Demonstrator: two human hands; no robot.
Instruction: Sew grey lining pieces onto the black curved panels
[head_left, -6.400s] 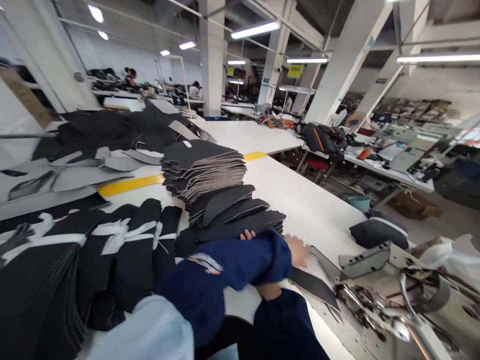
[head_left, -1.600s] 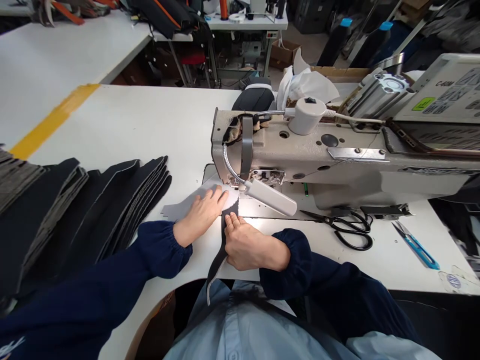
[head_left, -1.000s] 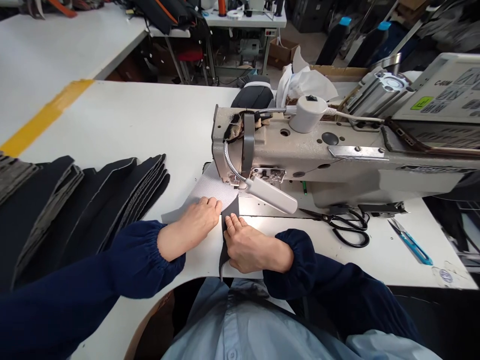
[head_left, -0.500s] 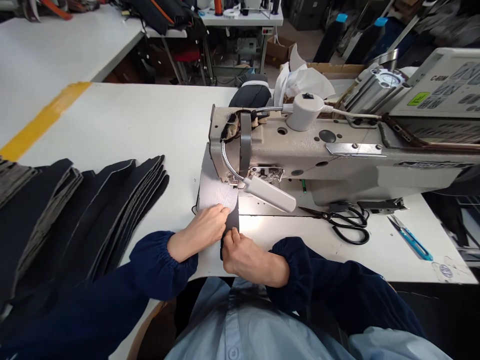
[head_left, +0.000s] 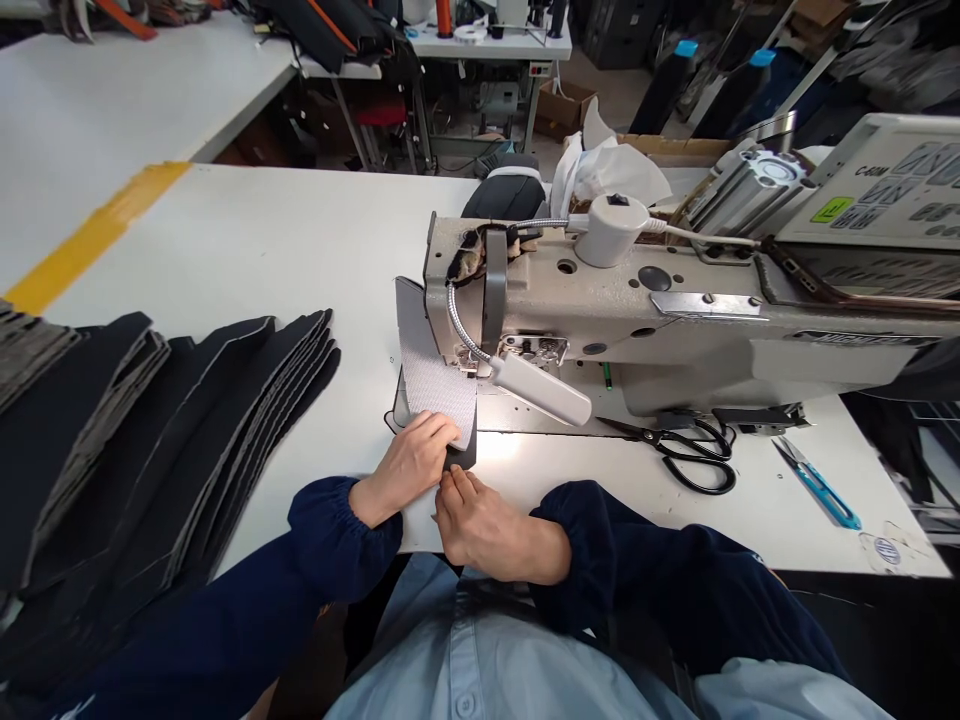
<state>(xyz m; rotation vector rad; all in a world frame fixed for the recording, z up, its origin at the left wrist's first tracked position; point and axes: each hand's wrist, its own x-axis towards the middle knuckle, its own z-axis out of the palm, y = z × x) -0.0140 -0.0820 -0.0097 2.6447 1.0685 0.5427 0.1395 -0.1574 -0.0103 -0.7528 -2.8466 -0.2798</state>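
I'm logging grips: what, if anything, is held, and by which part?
The left hand holds down the gray fabric piece at its near end. Whether the right hand grips the dark fabric at its near end cannot be told.

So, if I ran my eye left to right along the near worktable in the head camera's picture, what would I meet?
Dark stacked pieces → the left hand → the right hand → black scissors → blue-handled snips → a small round mark on the tabletop.
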